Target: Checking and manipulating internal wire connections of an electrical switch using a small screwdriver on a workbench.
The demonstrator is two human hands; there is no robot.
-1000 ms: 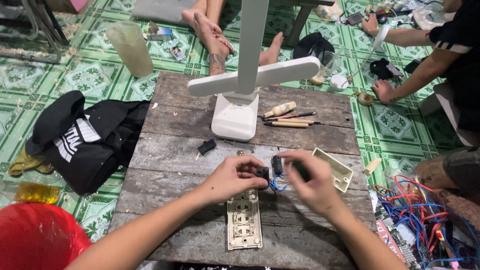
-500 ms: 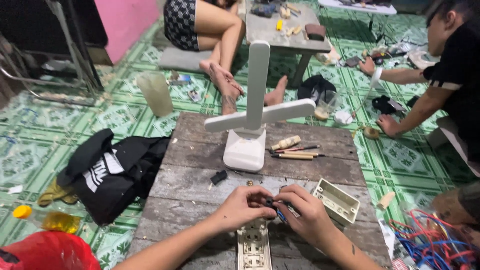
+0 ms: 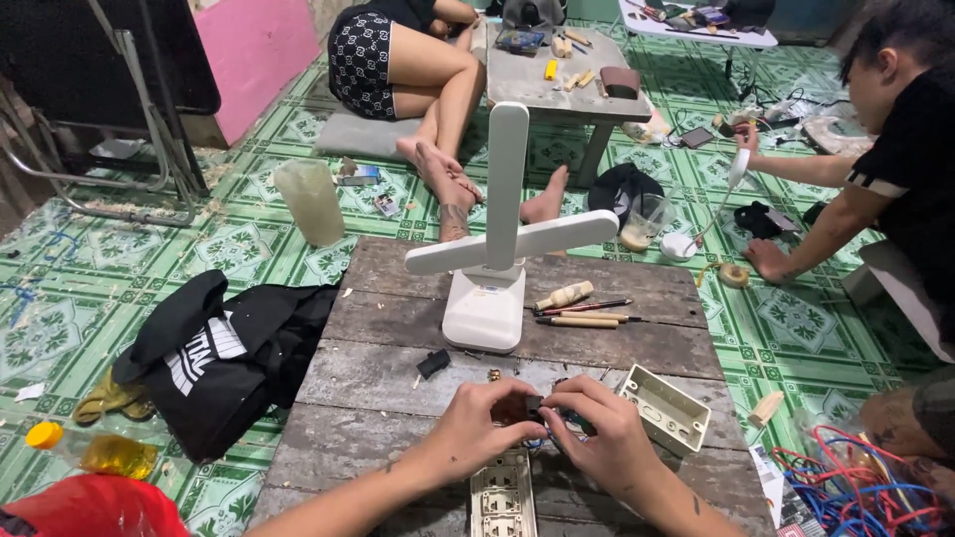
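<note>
While both hands meet over the near middle of the weathered grey plank table (image 3: 398,373), I see my left hand (image 3: 476,423) and my right hand (image 3: 597,438) pinched together on a small black electrical part (image 3: 534,405), fingertips of both closed on it from either side. A bit of blue wire (image 3: 540,444) shows just beneath the two hands.

Just below them, at the table's near edge, lies a cream rectangular socket plate (image 3: 502,497), flat, partly cut off by the frame. To the right of my right hand sits an open cream plastic box housing (image 3: 665,406), tilted, close to the knuckles but not touching. Beyond the hands stands a white cross-shaped plastic stand on a square base (image 3: 494,268), upright. Right of its base lie wooden-handled tools (image 3: 577,308), side by side. A small black plug piece (image 3: 433,364) rests left of centre.

Off the table's left side, a black bag with white print (image 3: 214,363) lies on the green patterned tile floor (image 3: 60,328). A tangle of red and blue wires (image 3: 846,487) sits at the lower right. Another person's hand (image 3: 768,261) rests on the floor beyond the far right corner.
</note>
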